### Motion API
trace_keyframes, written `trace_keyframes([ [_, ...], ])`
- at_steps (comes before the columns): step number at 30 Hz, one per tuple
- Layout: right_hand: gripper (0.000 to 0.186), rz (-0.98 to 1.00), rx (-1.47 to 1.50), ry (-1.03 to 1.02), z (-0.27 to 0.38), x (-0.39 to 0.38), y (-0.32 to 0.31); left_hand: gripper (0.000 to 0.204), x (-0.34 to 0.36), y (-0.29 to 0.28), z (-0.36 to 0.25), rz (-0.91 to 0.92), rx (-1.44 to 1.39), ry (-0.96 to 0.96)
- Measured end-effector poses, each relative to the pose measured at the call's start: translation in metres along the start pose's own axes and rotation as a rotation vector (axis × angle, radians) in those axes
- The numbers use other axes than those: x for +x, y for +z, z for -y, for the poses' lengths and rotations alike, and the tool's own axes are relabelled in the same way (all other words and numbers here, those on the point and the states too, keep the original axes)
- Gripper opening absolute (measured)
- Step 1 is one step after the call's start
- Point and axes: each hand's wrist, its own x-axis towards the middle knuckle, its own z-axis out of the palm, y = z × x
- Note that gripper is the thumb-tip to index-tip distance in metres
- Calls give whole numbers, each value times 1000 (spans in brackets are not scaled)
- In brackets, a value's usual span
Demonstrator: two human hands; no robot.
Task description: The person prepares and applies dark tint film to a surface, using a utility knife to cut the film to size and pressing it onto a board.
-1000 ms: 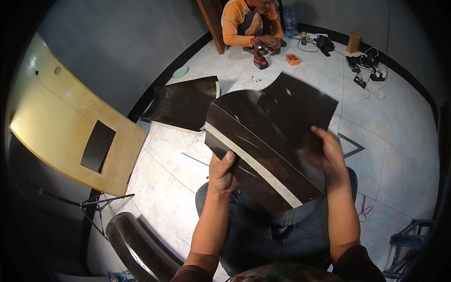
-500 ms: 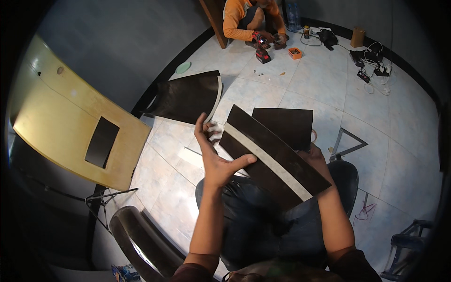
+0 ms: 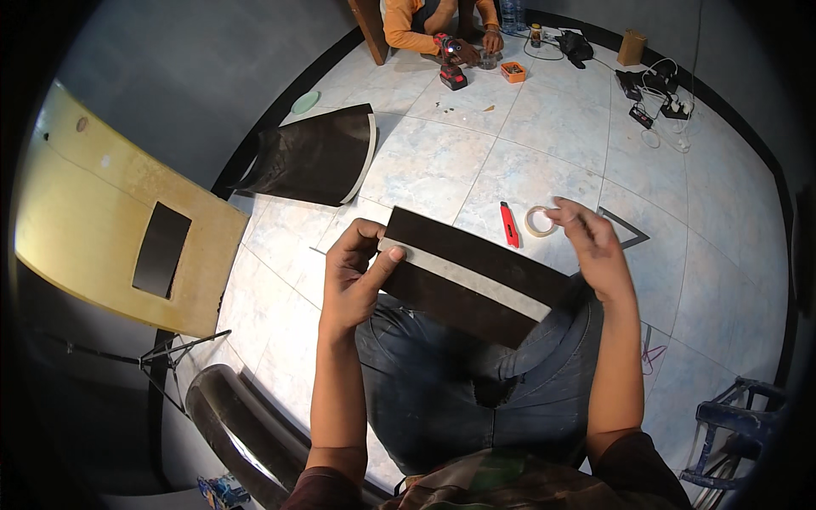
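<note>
A dark rectangular sheet (image 3: 476, 255) with a pale tape-like strip (image 3: 467, 276) along its length tilts above my lap. My left hand (image 3: 357, 272) is shut on its left end, thumb on the strip and fingers behind. To the right, my right hand (image 3: 595, 246) is raised away from the sheet, its fingers loosely bent, apart, with nothing seen in them. Just by its fingertips, a roll of cream tape (image 3: 529, 223) lies on the floor; whether they touch it I cannot tell. Beside the roll is a red utility knife (image 3: 509, 225).
A metal triangle ruler (image 3: 633, 231) lies past my right hand. A curved dark panel (image 3: 314, 157) and a yellow panel (image 3: 110, 229) with a cut-out stand left. Ahead, a person in orange (image 3: 412, 30) crouches by a drill (image 3: 453, 75). A blue stand (image 3: 735, 433) is at lower right.
My right hand has left the sheets and moved up beside the tape roll. The second dark sheet behind is no longer seen; the knife and roll now show. The held sheet has turned flatter.
</note>
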Motion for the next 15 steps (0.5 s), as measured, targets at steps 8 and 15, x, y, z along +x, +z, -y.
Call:
trace_keyframes([
  [8, 25, 167, -229, -617, 88, -23, 35, 14, -4, 21, -4, 35, 106, -33],
  [15, 12, 87, -141, -658, 84, -31, 62, 24, -3, 27, -43, 73, 267, 10],
])
